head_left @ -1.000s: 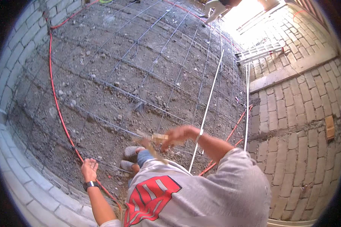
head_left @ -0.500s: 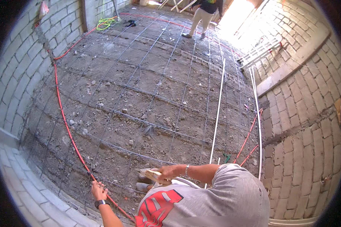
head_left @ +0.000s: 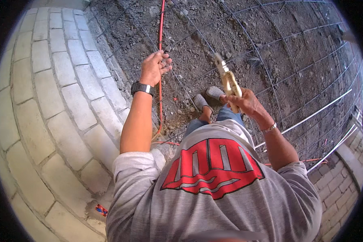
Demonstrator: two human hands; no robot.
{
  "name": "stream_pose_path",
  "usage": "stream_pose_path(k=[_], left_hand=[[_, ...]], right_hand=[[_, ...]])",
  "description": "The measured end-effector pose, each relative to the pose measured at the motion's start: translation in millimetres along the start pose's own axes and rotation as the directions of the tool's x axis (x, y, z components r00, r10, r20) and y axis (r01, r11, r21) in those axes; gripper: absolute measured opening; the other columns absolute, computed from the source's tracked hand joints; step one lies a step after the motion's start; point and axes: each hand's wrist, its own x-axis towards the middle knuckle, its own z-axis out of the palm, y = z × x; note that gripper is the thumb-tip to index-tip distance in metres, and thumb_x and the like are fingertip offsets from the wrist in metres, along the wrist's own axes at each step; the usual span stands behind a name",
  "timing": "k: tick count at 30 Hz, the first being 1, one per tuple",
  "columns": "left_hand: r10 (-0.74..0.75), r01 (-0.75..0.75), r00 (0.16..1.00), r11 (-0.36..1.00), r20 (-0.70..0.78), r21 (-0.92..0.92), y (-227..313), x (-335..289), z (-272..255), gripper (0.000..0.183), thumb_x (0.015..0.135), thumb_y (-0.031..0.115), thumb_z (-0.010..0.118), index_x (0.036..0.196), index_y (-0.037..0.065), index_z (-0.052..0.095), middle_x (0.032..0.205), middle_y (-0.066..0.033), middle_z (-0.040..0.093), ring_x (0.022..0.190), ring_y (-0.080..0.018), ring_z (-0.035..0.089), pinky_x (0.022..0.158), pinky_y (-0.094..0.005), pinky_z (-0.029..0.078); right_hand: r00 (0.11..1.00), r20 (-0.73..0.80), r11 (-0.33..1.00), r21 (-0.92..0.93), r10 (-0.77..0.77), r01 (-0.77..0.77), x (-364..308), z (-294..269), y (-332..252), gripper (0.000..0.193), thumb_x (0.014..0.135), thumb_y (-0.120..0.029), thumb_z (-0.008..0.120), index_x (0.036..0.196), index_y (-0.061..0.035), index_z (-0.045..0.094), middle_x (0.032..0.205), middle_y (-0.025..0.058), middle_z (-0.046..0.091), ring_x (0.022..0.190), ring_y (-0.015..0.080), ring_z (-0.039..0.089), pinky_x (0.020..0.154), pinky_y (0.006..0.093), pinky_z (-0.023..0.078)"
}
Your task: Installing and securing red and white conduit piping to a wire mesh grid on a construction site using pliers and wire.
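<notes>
In my right hand point(head_left: 246, 103) is a pair of pliers point(head_left: 230, 84) with pale, worn handles. Its metal jaws point away from me over the rebar grid point(head_left: 266, 66). My left hand point(head_left: 153, 68) is beside the red corrugated tube point(head_left: 161, 94), palm turned toward it and fingers loosely bent and apart. Whether a fingertip touches the tube is hard to make out. The tube runs along the ground past my left wrist, close to a rebar rod.
A pale block wall point(head_left: 64, 105) rises close on my left. Rough soil and stones point(head_left: 197, 44) lie under the rebar. White pipes point(head_left: 310, 117) stretch along the right, near another block wall point(head_left: 334, 185). My shoes point(head_left: 213, 93) stand on the soil between rods.
The view has tipped down and turned left toward my body and the near wall. My left hand has loosened from the red tube; my right hand keeps the pliers.
</notes>
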Motion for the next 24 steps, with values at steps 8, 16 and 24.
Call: stream_pose_path(k=[8,16,24], left_hand=[[0.042,-0.036,0.998,0.99,0.045,-0.139,12,12,-19,0.029,0.094,0.023,0.047,0.115,0.003,0.048,0.102,-0.0101,0.057,0.094,-0.0253,0.059,0.078,-0.0446,0.052],[0.083,-0.069,0.994,0.981,0.073,-0.183,15,5,-31,0.025,0.093,0.024,0.05,0.112,0.007,0.051,0.105,-0.0082,0.057,0.101,-0.0263,0.057,0.084,-0.0454,0.051],[0.099,-0.091,0.995,0.966,0.024,-0.244,6,3,-32,0.023,0.093,0.024,0.05,0.109,0.008,0.052,0.105,-0.0081,0.057,0.101,-0.0271,0.056,0.087,-0.0469,0.049]], right_hand=[[0.807,0.588,0.852,0.447,-0.051,-0.272,23,45,44,0.047,0.088,-0.021,0.058,0.129,-0.0015,0.044,0.12,0.0146,0.051,0.101,0.0267,0.058,0.09,0.04,0.046],[0.721,0.687,0.65,0.588,-0.089,-0.481,40,84,40,0.047,0.089,-0.022,0.057,0.131,-0.0082,0.043,0.119,0.0158,0.053,0.105,0.0308,0.057,0.092,0.042,0.045],[0.759,0.643,0.594,0.653,-0.107,-0.47,38,93,31,0.043,0.091,-0.024,0.052,0.131,-0.0116,0.045,0.119,0.0172,0.054,0.108,0.0307,0.055,0.093,0.0426,0.044]])
